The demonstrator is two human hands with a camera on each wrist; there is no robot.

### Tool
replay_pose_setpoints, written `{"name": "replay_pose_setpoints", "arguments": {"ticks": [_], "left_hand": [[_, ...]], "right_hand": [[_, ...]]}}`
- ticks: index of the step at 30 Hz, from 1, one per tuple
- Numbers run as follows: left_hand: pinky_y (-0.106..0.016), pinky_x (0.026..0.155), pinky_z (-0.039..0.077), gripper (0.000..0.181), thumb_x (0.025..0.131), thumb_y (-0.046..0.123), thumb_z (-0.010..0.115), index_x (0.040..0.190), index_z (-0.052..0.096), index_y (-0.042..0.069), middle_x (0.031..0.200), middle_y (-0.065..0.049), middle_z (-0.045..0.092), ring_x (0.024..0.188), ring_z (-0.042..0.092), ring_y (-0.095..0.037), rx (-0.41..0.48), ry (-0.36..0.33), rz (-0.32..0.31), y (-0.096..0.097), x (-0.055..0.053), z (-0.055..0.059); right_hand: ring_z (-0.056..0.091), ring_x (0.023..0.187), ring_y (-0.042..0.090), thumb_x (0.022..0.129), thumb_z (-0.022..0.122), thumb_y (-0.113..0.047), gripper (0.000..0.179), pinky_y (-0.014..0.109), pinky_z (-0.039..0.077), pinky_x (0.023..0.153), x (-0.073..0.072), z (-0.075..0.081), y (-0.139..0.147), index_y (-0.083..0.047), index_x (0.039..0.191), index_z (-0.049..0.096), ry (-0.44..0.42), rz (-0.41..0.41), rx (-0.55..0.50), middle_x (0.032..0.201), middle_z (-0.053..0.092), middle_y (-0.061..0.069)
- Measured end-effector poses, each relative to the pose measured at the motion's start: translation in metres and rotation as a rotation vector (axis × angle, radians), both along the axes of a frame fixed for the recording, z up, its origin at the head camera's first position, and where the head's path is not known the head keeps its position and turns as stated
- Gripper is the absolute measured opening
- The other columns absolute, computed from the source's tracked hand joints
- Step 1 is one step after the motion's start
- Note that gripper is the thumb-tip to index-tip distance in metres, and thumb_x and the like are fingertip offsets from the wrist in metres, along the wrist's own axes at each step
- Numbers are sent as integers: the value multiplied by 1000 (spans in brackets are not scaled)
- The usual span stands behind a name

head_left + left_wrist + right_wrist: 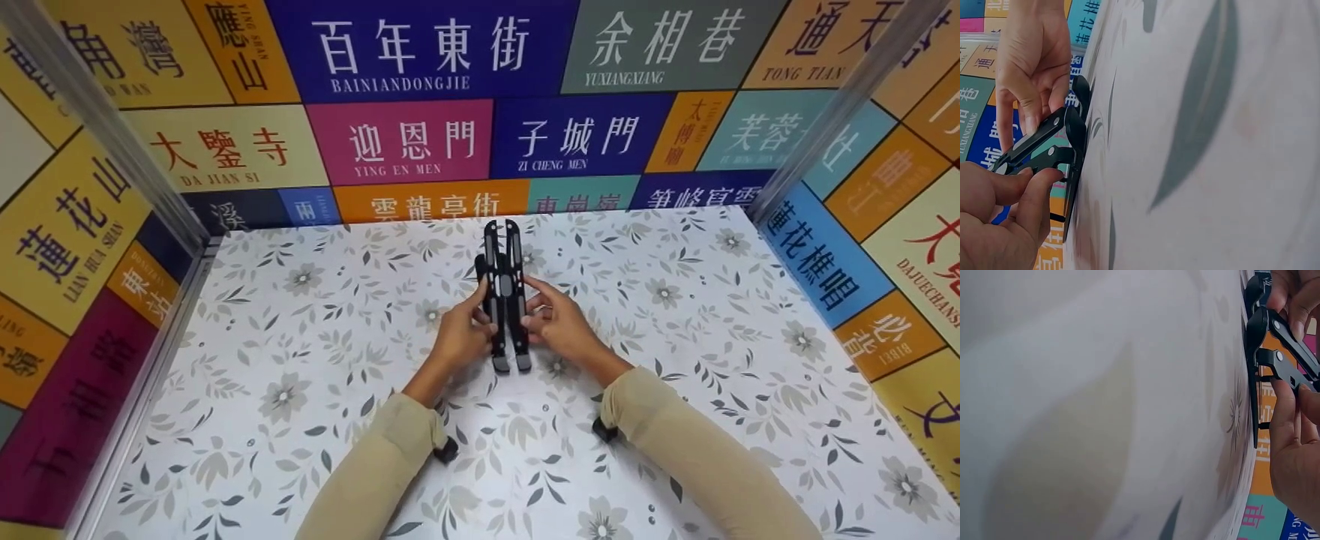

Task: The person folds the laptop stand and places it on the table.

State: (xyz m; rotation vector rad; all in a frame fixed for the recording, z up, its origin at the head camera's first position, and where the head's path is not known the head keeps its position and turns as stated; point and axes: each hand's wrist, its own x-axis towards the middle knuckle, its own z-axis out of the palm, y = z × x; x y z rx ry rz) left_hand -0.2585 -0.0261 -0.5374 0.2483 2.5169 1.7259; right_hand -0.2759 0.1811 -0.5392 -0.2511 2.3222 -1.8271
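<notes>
A black folding laptop stand [505,286] with grey pads rests on the flowered tabletop, its long arms lying close together and pointing away from me. My left hand [463,335] pinches its left side between thumb and fingers. On the opposite side, my right hand [561,324] grips the right-hand arm. Seen from the left wrist, the stand's hinged bars [1044,135] rise at a slant above its base, thumb and forefinger holding a bar. The right wrist view shows the rounded hooked ends [1257,329] near the table, with fingers on the bars.
The white tabletop [300,337] has a grey leaf and flower print. Colourful panels [397,142] with Chinese lettering stand behind it and on both sides. Clear corner strips [817,112] join the panels. Small black devices [446,450] show at the sleeve cuffs.
</notes>
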Motion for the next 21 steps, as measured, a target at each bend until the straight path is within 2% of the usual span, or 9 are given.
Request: {"name": "replay_pose_setpoints", "arguments": {"ticks": [3, 11, 21], "left_hand": [[-26, 54, 54, 89, 88, -9, 69, 161, 31, 26, 91, -13, 67, 59, 57, -11, 2, -5, -1, 2, 0, 0], [-25, 54, 53, 89, 88, -8, 69, 159, 32, 31, 87, -7, 65, 58, 56, -10, 6, -6, -7, 4, -1, 0], [-25, 54, 55, 87, 90, -7, 69, 159, 32, 29, 88, -10, 67, 55, 58, -10, -20, 10, -14, 5, -1, 1]], "right_hand": [[63, 82, 19, 90, 69, 9, 80, 38, 64, 72, 0, -1, -1, -27, 156, 43, -1, -2, 6, 108, 60, 14], [63, 83, 21, 90, 69, 8, 79, 42, 64, 72, 0, -3, -4, -28, 156, 44, -4, 5, -22, 109, 60, 18], [63, 86, 21, 89, 68, 11, 81, 44, 64, 73, 2, -1, -7, -33, 154, 45, -33, -4, -27, 109, 59, 12]]}}
